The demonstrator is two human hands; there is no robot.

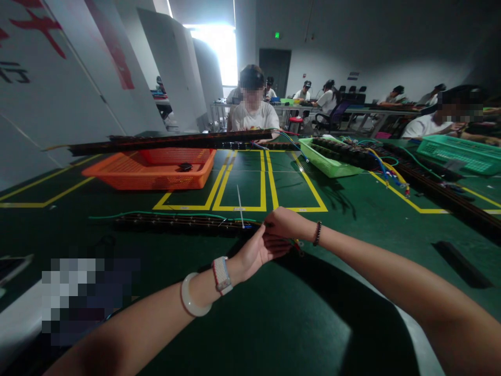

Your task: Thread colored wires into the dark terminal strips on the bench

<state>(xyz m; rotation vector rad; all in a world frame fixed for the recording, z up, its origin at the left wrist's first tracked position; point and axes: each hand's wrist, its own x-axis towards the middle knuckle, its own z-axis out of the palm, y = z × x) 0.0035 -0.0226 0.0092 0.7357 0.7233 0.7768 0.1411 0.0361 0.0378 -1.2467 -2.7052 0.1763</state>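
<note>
My left hand (256,250) and my right hand (285,223) meet at the right end of a long dark strip with wires (176,222) that lies across the green table (250,313). Both hands are closed in a pinch around the wire bundle at that end. A thin white cable tie (239,204) sticks up from the strip just left of my fingers. A green wire (156,213) runs along the strip to the left. My left wrist carries a white bangle and a watch, my right wrist a bead bracelet.
An orange basket (152,169) holding a small black part stands at the back left, behind a long dark rail (168,141). A light green tray (324,156) with dark strips and a teal basket (457,154) stand right. Yellow lines mark the table. Other people sit opposite.
</note>
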